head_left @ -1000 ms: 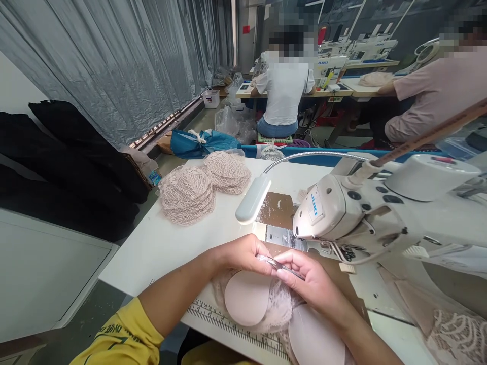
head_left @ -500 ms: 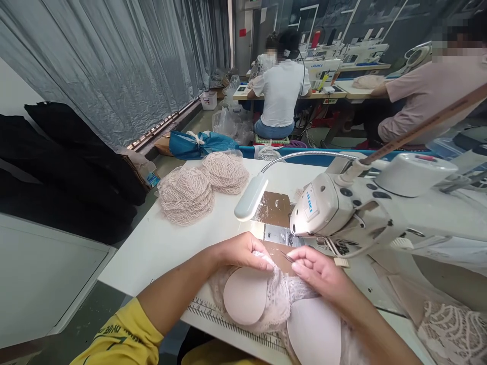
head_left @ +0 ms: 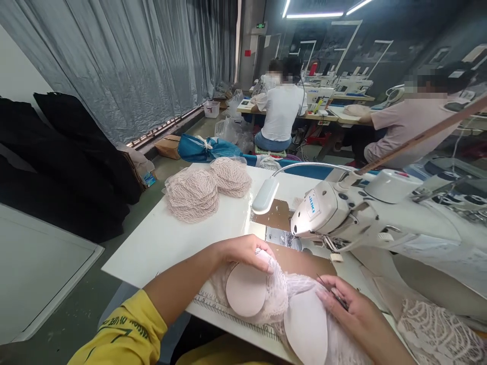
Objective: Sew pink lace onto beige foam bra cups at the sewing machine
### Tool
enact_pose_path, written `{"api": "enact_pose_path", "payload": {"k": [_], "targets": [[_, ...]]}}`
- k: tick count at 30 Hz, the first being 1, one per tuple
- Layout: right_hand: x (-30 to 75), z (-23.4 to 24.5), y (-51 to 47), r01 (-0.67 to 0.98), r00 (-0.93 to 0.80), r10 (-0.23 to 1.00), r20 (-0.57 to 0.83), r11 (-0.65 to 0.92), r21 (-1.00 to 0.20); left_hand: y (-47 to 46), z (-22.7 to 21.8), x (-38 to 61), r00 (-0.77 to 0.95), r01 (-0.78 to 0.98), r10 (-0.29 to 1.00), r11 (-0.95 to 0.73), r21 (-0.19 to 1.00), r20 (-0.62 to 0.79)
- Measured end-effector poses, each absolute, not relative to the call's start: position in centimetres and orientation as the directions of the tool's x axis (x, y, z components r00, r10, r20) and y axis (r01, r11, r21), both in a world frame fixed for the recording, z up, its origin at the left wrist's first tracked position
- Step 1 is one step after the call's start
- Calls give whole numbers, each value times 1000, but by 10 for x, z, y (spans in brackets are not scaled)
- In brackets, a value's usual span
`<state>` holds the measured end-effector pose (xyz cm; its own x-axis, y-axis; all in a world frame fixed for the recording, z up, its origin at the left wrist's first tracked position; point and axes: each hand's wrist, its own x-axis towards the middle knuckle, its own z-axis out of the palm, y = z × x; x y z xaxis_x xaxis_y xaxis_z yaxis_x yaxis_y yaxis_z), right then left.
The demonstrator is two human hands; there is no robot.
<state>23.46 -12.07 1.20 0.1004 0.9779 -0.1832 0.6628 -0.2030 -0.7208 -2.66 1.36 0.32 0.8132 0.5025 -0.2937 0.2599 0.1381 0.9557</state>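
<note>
A pale pink lace bra [head_left: 276, 296] with smooth moulded cups lies at the table's front edge, the cups' inner sides facing me. My left hand [head_left: 251, 253] pinches the lace above the left cup between thumb and fingers. In my right hand [head_left: 352, 309] is a slim, pointed dark metal tool [head_left: 339, 298], partly hidden by the fingers; I cannot tell whether it is snips or tweezers. The right fingertips rest by the upper edge of the right cup [head_left: 306, 324].
A sewing machine [head_left: 327, 213] stands right of centre, a lamp [head_left: 266, 195] over its plate. Stacked lace cups [head_left: 194, 195] sit at the back left. A printed ruler [head_left: 236, 318] runs along the front edge. More lace [head_left: 437, 324] lies at the right. Two co-workers sit beyond.
My right hand with the metal tool has moved right and down, away from the left hand. The left hand keeps its pinch on the lace. The camera view has tilted up slightly.
</note>
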Motion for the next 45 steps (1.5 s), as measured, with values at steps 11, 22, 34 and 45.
{"api": "enact_pose_path", "payload": {"k": [11, 22, 34, 45], "targets": [[198, 14, -93, 429, -70, 989, -129, -87, -899, 10, 3, -24, 822, 225, 492, 184, 957, -287], [186, 6, -86, 310, -205, 964, -171, -102, -945, 10, 7, -20, 793, 177, 547, 217, 960, -270], [177, 11, -83, 275, -203, 969, -142, -82, -958, 8, 13, -20, 792, 193, 541, 216, 957, -282], [242, -2, -99, 635, 251, 938, -239, -346, -691, 12, 14, -28, 784, 185, 545, 250, 950, -296]]}}
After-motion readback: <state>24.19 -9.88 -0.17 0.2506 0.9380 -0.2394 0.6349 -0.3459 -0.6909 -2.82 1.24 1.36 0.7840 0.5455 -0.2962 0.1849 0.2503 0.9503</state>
